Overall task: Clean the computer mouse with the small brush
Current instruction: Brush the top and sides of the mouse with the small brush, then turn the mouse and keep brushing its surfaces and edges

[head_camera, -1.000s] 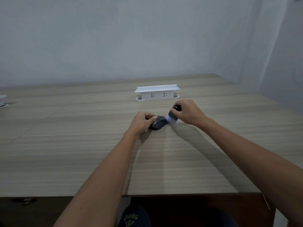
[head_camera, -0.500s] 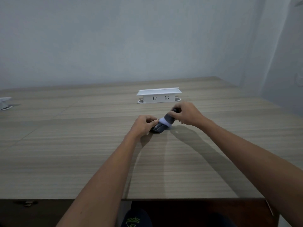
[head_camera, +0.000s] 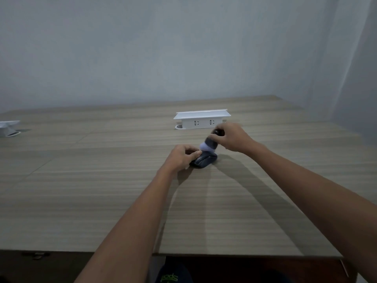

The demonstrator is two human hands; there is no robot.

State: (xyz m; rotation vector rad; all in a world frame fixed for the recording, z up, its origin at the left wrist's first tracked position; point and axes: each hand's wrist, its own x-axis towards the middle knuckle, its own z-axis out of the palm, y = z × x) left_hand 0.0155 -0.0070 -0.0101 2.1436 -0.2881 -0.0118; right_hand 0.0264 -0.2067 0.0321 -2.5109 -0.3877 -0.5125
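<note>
A dark computer mouse (head_camera: 204,160) lies on the wooden table (head_camera: 102,190), a little past its middle. My left hand (head_camera: 180,157) grips the mouse's left side and holds it down. My right hand (head_camera: 232,137) is closed around a small brush (head_camera: 210,142) with a dark handle and pale bristles. The bristles point down and left, just above the mouse's far end. Whether they touch the mouse I cannot tell.
A white raised socket box (head_camera: 202,119) stands on the table just behind my hands. A second white box (head_camera: 8,127) sits at the far left edge. A grey wall runs behind the table. The table's front edge is near my body.
The brush has swept from the mouse's right end across its top and is now lifted above the far end. My left hand has kept its hold on the mouse.
</note>
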